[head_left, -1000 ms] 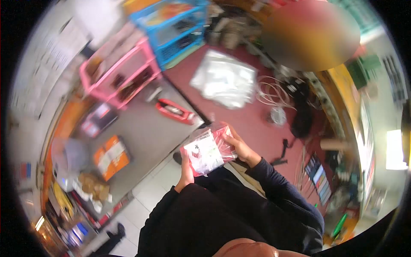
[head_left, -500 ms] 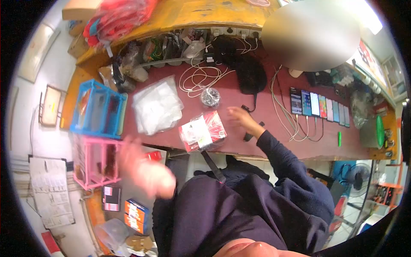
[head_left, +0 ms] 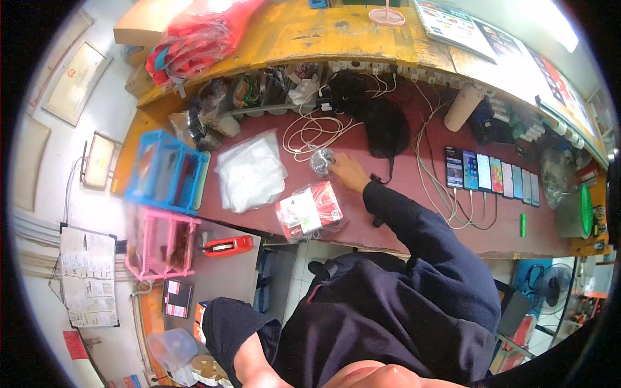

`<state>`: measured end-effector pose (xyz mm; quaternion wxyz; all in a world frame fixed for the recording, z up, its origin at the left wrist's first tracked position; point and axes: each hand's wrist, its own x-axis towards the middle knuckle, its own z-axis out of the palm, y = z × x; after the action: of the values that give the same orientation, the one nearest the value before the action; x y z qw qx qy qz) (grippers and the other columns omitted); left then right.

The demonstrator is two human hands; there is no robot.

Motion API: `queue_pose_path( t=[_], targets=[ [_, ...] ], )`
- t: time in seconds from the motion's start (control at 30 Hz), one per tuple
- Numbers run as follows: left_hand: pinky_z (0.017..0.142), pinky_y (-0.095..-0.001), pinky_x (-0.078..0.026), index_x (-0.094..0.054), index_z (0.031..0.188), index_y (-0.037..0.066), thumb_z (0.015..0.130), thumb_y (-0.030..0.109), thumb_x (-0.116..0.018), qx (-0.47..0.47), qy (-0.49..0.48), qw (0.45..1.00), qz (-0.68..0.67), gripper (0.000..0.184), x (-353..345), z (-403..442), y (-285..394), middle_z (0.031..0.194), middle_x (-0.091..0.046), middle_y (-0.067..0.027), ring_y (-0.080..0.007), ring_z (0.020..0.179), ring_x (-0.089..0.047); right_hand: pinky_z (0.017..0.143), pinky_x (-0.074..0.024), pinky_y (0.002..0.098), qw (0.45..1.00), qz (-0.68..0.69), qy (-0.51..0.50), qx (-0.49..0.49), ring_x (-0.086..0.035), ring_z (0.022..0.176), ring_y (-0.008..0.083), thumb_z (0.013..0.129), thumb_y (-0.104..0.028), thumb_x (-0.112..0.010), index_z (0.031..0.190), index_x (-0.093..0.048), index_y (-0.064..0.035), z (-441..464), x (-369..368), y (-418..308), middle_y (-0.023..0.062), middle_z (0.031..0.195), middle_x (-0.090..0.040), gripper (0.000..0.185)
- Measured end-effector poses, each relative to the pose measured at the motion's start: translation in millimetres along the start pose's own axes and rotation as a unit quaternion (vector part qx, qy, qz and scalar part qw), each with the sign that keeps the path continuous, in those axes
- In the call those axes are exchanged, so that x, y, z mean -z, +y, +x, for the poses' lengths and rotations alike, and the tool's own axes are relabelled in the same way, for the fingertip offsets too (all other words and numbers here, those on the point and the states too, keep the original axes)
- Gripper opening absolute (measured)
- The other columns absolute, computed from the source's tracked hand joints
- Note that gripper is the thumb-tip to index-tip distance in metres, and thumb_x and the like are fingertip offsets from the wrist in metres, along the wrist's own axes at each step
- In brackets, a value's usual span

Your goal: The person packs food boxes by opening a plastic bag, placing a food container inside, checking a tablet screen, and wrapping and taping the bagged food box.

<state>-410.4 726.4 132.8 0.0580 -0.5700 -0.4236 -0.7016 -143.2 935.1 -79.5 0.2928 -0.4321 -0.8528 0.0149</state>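
My right hand [head_left: 350,173] reaches over the dark red tabletop, its fingers closed at the right edge of a small round grey, shiny object [head_left: 321,161], whose exact kind I cannot make out. Just below it lies a red and white box [head_left: 310,210] in clear plastic wrap. To the left is a stack of clear plastic bags [head_left: 251,171]. My left arm is bent back toward my body; only the sleeve and bare wrist [head_left: 253,362] show at the bottom edge, and its fingers are hidden.
Several phones [head_left: 484,173] lie in a row at right, some with cables. White cables [head_left: 317,136] coil behind the round object. Blue [head_left: 165,171] and pink [head_left: 160,246] plastic racks stand at left, near a red tape dispenser [head_left: 228,246]. A shelf [head_left: 310,35] overhangs the back.
My right hand has moved left and back onto the round object. My left hand has swung from beside the pink rack down toward my body. The camera view has shifted.
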Motion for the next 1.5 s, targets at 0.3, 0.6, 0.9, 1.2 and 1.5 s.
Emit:
queue_pose_path(
  t=[0.3,0.6,0.9,1.2,1.5],
  targets=[
    [0.106,-0.0429,-0.030,-0.040,0.135,-0.001,0.090,0.035,-0.050,0.018,0.001,1.000,0.012,0.058,6.2,-1.5,-0.3,0.139,-0.040,-0.0166,-0.0264,0.130,-0.037,0.079,-0.0455,0.0420,0.978,0.176,0.082,-0.081,-0.055,0.092,0.0321,0.071,-0.012,-0.064,0.088,-0.060,-0.0072,49.2,-10.6,8.0,0.0130,0.094,-0.057,0.018],
    [0.105,-0.0418,-0.031,-0.040,0.134,-0.001,0.086,0.032,-0.056,0.028,-0.010,0.999,0.024,0.061,8.9,-0.1,-1.9,0.138,-0.041,-0.0157,-0.0257,0.129,-0.038,0.074,-0.0501,0.0426,0.967,0.220,0.004,-0.131,-0.063,0.082,0.0332,0.075,-0.013,-0.060,0.080,-0.064,-0.0050,94.0,-47.2,34.4,0.0148,0.079,-0.064,0.010],
    [0.104,-0.0407,-0.031,-0.040,0.134,0.000,0.082,0.030,-0.062,0.039,-0.013,0.999,0.022,0.064,9.4,1.8,-8.6,0.137,-0.042,-0.0148,-0.0250,0.127,-0.039,0.078,-0.0510,0.0407,0.935,0.279,0.047,-0.215,-0.066,0.088,0.0321,0.075,-0.015,-0.065,0.105,-0.063,-0.0082,84.4,-59.4,29.4,0.0156,0.096,-0.068,0.031],
    [0.103,-0.0397,-0.032,-0.040,0.134,0.000,0.078,0.027,-0.068,0.057,-0.017,0.998,0.005,0.068,2.4,0.8,-16.2,0.136,-0.043,-0.0139,-0.0243,0.126,-0.040,0.072,-0.0521,0.0424,0.945,0.228,0.050,-0.228,-0.066,0.077,0.0354,0.076,-0.020,-0.062,0.083,-0.070,-0.0026,85.1,-48.7,28.5,0.0204,0.082,-0.067,0.020],
    [0.102,-0.0386,-0.033,-0.040,0.134,0.001,0.075,0.025,-0.074,0.061,-0.019,0.998,0.003,0.072,7.7,1.0,-18.6,0.135,-0.044,-0.0131,-0.0236,0.124,-0.041,0.059,-0.0492,0.0283,0.871,0.395,0.095,-0.276,-0.061,0.061,0.0103,0.079,-0.016,-0.068,0.087,-0.069,-0.0023,67.6,-38.3,21.9,0.0053,0.073,-0.068,0.017]
  ],
)
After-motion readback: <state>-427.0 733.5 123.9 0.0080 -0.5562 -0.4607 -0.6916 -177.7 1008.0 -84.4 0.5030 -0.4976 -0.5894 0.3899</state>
